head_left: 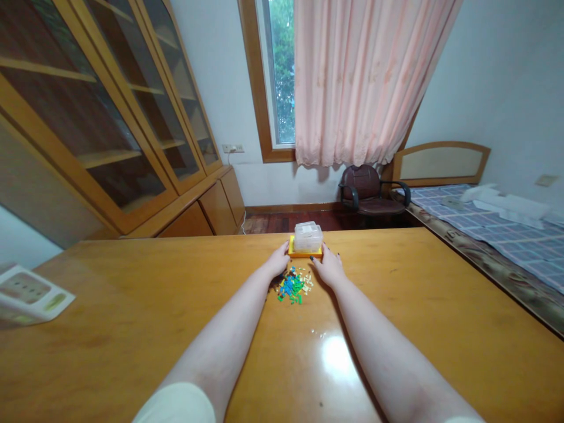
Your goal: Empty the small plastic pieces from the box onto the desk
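Observation:
A shallow yellow tray (304, 255) lies near the far edge of the table, with clear plastic boxes (308, 236) stacked on it. My left hand (277, 261) holds the tray's left side, fingers along the edge. On the opposite side my right hand (329, 267) grips the right end, its dark-nailed thumb at the front corner. Just in front of the tray, between my wrists, is a loose pile of small building bricks (291, 286) in blue, green, cream and a few dark pieces. What the boxes contain cannot be made out.
Tiny clear bits (318, 333) lie on the wooden table (198, 294) nearer me. A white and clear package (33, 294) stands at the left. Beyond the table are a glass-door cabinet (176, 217), a dark red armchair (370, 191) and a bed (493, 229).

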Demonstrator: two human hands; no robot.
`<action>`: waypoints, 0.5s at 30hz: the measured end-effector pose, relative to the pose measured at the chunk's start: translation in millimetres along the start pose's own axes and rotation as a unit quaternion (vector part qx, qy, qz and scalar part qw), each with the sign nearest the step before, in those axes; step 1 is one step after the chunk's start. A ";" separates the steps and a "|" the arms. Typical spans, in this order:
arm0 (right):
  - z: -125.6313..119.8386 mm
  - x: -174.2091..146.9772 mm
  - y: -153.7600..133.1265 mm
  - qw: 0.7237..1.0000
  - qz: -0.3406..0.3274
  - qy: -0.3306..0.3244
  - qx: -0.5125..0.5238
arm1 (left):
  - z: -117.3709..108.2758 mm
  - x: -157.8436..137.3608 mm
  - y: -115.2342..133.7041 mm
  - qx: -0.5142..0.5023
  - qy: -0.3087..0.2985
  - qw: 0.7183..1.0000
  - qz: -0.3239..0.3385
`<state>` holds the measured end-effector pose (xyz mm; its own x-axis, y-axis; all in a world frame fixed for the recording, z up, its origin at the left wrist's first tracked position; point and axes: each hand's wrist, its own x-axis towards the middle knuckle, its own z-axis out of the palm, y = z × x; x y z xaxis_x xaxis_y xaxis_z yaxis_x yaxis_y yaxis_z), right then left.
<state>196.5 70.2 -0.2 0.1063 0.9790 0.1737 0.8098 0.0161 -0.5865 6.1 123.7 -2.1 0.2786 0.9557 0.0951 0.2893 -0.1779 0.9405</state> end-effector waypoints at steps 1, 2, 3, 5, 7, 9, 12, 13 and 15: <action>0.8 -0.3 -0.3 1.000 -0.001 0.001 -0.002 | -3.0 -1.8 -0.4 -0.003 -0.021 1.000 -0.006; 1.6 -0.7 -0.5 1.000 -0.004 0.003 -0.003 | -5.9 -4.1 -0.6 0.003 -0.041 0.999 -0.011; 2.5 -1.1 -0.3 1.000 -0.007 0.004 -0.005 | -8.6 -6.9 -0.8 0.016 -0.055 0.998 -0.014; 4.1 -2.0 0.7 1.000 -0.009 0.008 -0.006 | -13.6 -13.6 -1.1 0.056 -0.067 0.996 -0.004; 5.2 -2.7 2.7 1.000 -0.003 0.014 -0.006 | -17.9 -21.6 -1.3 0.101 -0.076 0.992 0.015; 5.0 -3.3 4.6 1.000 0.000 0.020 -0.005 | -21.2 -30.9 0.0 0.147 -0.087 0.985 0.026; 0.9 -5.4 5.0 1.000 -0.007 0.025 0.002 | -26.0 -47.5 6.1 0.205 -0.101 0.973 0.022; -1.5 -6.9 4.0 1.000 -0.002 0.031 0.006 | -28.1 -53.9 8.8 0.217 -0.107 0.970 0.020; -6.4 -11.8 -0.2 0.998 0.016 0.054 0.003 | -34.1 -68.4 13.5 0.241 -0.126 0.962 0.022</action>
<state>198.7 57.3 2.9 0.1935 0.9516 0.2386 0.8013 -0.0130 -0.5981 -40.2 63.9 15.2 0.4955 0.8686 -0.0073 0.6460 -0.3628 0.6716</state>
